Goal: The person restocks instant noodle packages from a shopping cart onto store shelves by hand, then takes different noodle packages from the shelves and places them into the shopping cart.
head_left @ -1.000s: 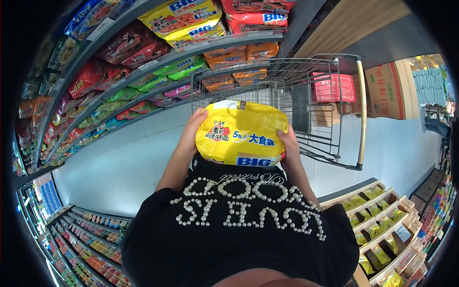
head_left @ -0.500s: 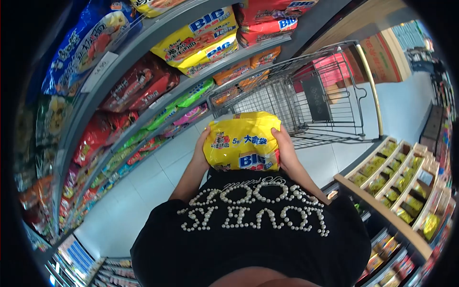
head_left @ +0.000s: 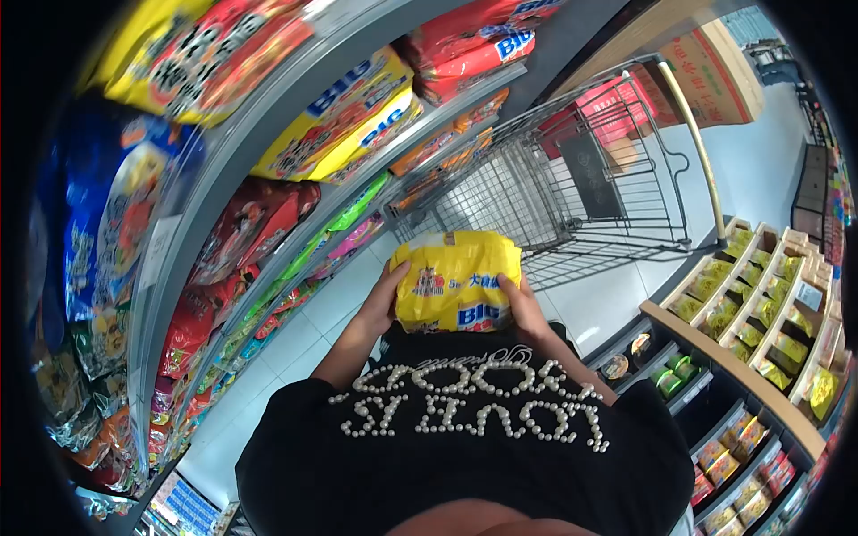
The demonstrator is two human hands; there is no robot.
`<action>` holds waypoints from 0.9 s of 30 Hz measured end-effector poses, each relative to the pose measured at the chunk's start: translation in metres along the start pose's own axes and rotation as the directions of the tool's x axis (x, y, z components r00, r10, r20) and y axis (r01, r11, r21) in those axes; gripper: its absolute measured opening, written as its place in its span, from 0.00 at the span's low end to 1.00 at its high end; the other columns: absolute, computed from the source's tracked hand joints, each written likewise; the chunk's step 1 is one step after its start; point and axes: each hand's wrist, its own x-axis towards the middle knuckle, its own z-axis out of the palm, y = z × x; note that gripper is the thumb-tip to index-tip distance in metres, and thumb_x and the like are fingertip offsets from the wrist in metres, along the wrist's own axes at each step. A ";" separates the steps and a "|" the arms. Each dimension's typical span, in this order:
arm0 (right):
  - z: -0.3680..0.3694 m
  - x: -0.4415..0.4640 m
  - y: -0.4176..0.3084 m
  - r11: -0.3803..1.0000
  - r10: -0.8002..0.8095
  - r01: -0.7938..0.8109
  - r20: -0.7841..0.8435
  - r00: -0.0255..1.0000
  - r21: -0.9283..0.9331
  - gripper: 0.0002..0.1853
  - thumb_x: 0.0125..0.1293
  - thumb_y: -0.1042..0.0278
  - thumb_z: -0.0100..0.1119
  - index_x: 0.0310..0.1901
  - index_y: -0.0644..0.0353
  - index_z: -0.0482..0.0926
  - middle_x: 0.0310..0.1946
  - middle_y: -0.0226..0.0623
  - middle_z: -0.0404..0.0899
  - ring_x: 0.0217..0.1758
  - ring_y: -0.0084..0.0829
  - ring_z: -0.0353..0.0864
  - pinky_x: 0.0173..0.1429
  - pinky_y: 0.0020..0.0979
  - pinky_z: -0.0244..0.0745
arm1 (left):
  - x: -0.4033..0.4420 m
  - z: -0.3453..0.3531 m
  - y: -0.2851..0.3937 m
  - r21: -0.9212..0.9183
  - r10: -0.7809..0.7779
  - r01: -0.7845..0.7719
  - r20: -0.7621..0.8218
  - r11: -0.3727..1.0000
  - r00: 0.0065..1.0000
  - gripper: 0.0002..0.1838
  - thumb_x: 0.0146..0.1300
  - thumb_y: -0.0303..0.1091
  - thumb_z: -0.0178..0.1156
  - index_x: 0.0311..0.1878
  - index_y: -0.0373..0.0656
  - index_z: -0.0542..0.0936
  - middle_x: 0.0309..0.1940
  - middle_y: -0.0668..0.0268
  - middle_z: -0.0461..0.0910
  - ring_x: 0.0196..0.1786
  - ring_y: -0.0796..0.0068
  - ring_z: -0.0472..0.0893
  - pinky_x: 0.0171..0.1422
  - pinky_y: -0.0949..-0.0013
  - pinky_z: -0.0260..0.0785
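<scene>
Head view: left hand (head_left: 383, 295) and right hand (head_left: 529, 311) clamp a yellow pack (head_left: 454, 284) between their fingers, likely balancing its weight; a cart (head_left: 592, 177) stands beyond them.

Centre pkt (head_left: 451, 290) yellow w/ blue lettering + red bits. Shirt (head_left: 465, 469) blk w/ pearly-white bead letters. Cart (head_left: 592, 179) dk grey, pale-yellow handle (head_left: 692, 152); carton (head_left: 715, 79) brown w/ red print.
</scene>
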 end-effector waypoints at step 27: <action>-0.208 0.450 -0.053 0.949 -0.249 0.293 -0.292 0.923 0.118 0.20 0.68 0.57 0.59 0.50 0.68 0.80 0.40 0.35 0.83 0.41 0.22 0.80 0.46 0.24 0.73 | 0.456 0.059 -0.081 0.059 0.192 -0.186 -0.117 0.981 0.974 0.39 0.58 0.23 0.66 0.69 0.44 0.54 0.60 0.61 0.68 0.62 0.67 0.71 0.60 0.61 0.71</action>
